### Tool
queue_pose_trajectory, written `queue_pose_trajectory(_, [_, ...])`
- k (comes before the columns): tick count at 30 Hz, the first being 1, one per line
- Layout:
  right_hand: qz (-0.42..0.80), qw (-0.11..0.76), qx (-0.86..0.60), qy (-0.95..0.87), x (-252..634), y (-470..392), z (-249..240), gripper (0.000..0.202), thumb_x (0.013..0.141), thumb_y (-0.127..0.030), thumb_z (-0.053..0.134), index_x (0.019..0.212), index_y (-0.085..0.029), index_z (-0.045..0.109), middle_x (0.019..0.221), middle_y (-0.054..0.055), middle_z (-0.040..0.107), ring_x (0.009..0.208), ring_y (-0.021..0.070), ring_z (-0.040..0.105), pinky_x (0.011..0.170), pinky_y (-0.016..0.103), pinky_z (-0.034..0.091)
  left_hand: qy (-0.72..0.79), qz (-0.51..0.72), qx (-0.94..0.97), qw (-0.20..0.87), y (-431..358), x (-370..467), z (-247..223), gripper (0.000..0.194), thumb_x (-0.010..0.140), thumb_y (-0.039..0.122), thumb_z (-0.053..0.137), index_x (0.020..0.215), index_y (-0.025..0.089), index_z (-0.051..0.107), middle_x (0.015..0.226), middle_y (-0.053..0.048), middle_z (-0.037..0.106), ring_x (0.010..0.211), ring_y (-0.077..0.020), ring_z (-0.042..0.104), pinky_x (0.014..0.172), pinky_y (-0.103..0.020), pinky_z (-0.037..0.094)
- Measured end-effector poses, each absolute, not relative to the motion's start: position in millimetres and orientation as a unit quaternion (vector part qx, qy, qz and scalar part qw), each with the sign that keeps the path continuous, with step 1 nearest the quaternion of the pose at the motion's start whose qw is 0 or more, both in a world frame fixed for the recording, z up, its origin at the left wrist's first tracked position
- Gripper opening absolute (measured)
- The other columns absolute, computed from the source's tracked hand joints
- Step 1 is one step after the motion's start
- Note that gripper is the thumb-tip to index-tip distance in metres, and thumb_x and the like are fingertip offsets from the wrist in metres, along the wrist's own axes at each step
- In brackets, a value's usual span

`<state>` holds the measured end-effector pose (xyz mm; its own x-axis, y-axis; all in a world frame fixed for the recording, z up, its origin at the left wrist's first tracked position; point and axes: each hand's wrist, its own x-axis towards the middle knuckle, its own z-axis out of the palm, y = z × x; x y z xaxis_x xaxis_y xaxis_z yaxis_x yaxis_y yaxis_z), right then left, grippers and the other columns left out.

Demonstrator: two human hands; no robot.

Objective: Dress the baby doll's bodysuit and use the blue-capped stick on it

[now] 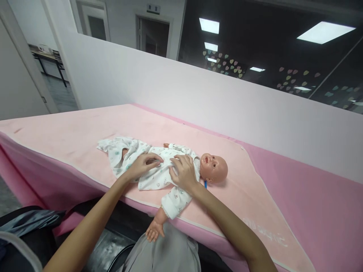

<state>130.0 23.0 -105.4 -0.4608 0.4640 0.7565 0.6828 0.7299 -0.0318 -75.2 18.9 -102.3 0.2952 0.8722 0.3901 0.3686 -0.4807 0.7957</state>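
Lying beneath left hand [143,164] and right hand [185,172] — a doll [159,180], seemingly touching both.

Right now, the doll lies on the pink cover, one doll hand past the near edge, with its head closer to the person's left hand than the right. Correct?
Not quite: the head-camera view shows the doll's head closer to the person's right hand than the left hand. The doll does lie on the pink cover, one doll hand past the near edge.
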Motion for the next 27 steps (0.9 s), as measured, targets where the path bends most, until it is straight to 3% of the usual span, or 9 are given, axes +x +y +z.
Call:
queue_pose_trajectory(3, [-0.140,0.381,-0.319,-0.856,110,25,-102,0.017,0.081,-0.026,0.048,0.091,-0.018,0.059,0.098,0.006,0.056,0.096,0.0165,0.047,0.099,0.038,0.026,0.410,0.438,0.748,0.284,19,-74,-105,0.027,0.083,0.036,0.052,0.091,0.015,0.067,0.095,-0.008,0.065,0.089,-0.0205,0.059,0.084,-0.030,0.044])
queue_pose_trajectory(8, [-0.124,0.376,-0.312,-0.863,98,29,-110,0.019,0.070,-0.019,0.049,0.088,-0.015,0.055,0.094,0.007,0.054,0.091,0.0181,0.045,0.091,0.036,0.033,0.391,0.452,0.750,0.283,19,-75,-107,0.025,0.083,0.035,0.054,0.086,0.015,0.069,0.094,-0.008,0.065,0.091,-0.0203,0.059,0.084,-0.029,0.044])
queue_pose_trajectory(13, [-0.107,0.386,-0.333,-0.854,104,27,-117,0.016,0.066,-0.019,0.049,0.082,-0.016,0.052,0.089,0.005,0.053,0.091,0.0179,0.046,0.102,0.040,0.024,0.374,0.452,0.759,0.283,17,-75,-106,0.022,0.080,0.034,0.059,0.084,0.015,0.070,0.095,-0.008,0.065,0.093,-0.0199,0.058,0.088,-0.030,0.044])
queue_pose_trajectory(21, [-0.080,0.417,-0.319,-0.848,102,32,-119,0.006,0.077,-0.017,0.046,0.079,-0.017,0.051,0.077,0.000,0.057,0.081,0.0127,0.049,0.101,0.035,0.025,0.400,0.423,0.774,0.249,16,-74,-107,0.027,0.073,0.035,0.067,0.092,0.017,0.069,0.098,-0.007,0.065,0.095,-0.0206,0.058,0.088,-0.030,0.045])
queue_pose_trajectory(27, [-0.076,0.415,-0.328,-0.845,102,32,-121,0.005,0.077,-0.017,0.048,0.078,-0.018,0.053,0.077,0.001,0.057,0.082,0.0131,0.050,0.100,0.035,0.026,0.405,0.440,0.777,0.194,19,-72,-113,0.026,0.074,0.038,0.065,0.089,0.018,0.071,0.091,-0.007,0.067,0.090,-0.0203,0.058,0.085,-0.030,0.044])
